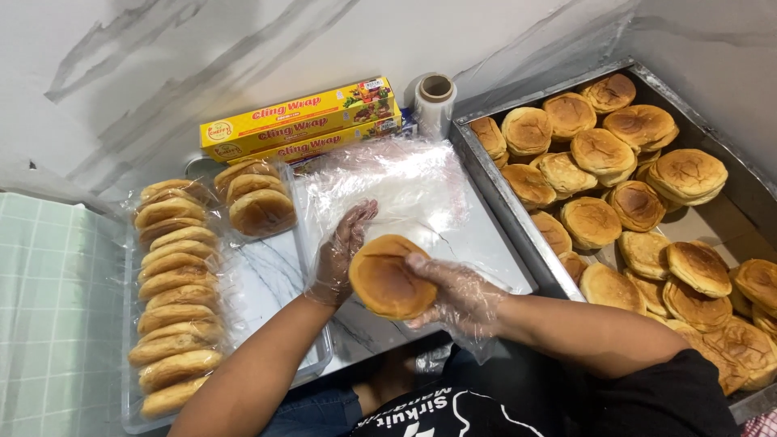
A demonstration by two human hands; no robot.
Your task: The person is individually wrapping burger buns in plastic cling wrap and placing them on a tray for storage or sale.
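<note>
A round golden bun (388,279) is held between both my hands, which wear thin clear plastic gloves. My left hand (344,251) grips its left edge with fingers raised. My right hand (457,295) grips its right side, thumb on top. Under the bun lies a sheet of clear cling film (405,190) spread on a flat metal board (486,243).
A deep metal tray (494,182) at right holds several loose buns (603,150). A clear tray (312,368) at left carries a row of wrapped buns (174,295) and a wrapped stack (259,202). Yellow cling film boxes (299,117) and a film roll (435,101) stand by the wall.
</note>
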